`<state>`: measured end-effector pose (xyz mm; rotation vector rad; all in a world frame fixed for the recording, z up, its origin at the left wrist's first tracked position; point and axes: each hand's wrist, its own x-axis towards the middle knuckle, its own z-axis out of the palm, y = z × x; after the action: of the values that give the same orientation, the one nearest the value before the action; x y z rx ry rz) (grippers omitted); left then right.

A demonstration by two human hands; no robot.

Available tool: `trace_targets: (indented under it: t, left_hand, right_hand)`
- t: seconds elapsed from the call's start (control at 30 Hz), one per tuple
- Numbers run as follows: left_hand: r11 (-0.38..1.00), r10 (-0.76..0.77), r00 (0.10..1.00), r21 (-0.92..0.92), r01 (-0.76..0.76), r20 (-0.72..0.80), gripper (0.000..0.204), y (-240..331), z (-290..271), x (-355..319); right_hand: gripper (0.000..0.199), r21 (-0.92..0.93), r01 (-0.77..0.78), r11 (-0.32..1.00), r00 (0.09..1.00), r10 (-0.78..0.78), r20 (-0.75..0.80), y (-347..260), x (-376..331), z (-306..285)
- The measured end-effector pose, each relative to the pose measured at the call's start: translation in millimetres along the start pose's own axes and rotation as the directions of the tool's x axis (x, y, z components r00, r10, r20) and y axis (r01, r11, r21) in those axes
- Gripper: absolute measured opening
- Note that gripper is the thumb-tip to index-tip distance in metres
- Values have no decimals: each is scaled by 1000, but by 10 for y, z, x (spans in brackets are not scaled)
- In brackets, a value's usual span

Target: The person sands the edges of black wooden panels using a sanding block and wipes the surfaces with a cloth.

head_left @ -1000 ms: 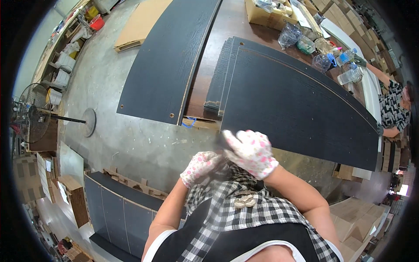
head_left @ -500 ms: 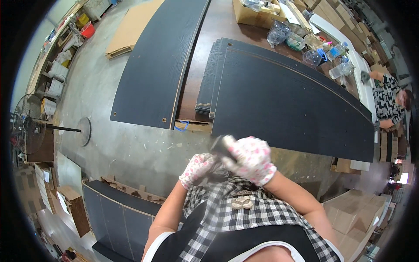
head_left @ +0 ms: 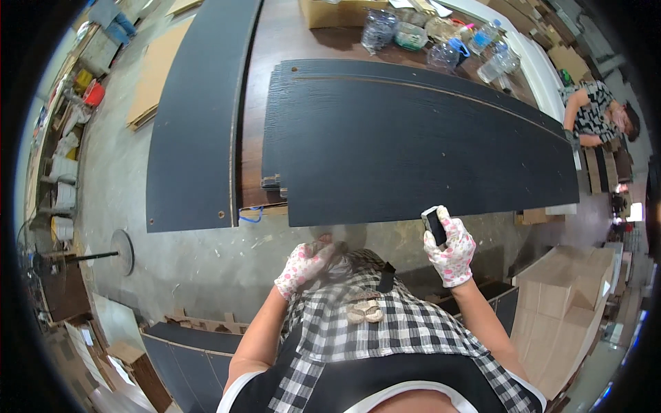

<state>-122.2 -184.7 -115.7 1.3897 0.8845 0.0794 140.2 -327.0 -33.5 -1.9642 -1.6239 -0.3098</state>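
A long dark panel (head_left: 200,117) lies along the left edge of the bench (head_left: 275,41), overhanging its near side. Beside it a stack of wide dark panels (head_left: 413,151) covers most of the bench, its near edge facing the person. The left hand (head_left: 303,265), in a flowered glove, is held close to the checked shirt just off the near edge of the stack; it is blurred, and its fingers look curled together, though I cannot tell whether they hold anything. The right hand (head_left: 451,251), gloved alike, grips a small dark block (head_left: 434,224) with fingers wrapped round it, the block touching the stack's near edge. Clear plastic containers (head_left: 441,38) stand at the bench's far edge.
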Motion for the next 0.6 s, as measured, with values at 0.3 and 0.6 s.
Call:
trace_targets:
  t: [0.3, 0.6]
  left_hand:
    - [768, 404, 871, 414, -488, 278, 38, 443, 64, 171]
    - [769, 523, 659, 34, -639, 541, 16, 1168, 417, 334]
  right_hand:
    - [39, -141, -84, 986, 988, 101, 119, -217, 7, 62]
    - [45, -24, -267, 963, 949, 258, -182, -213, -178, 119]
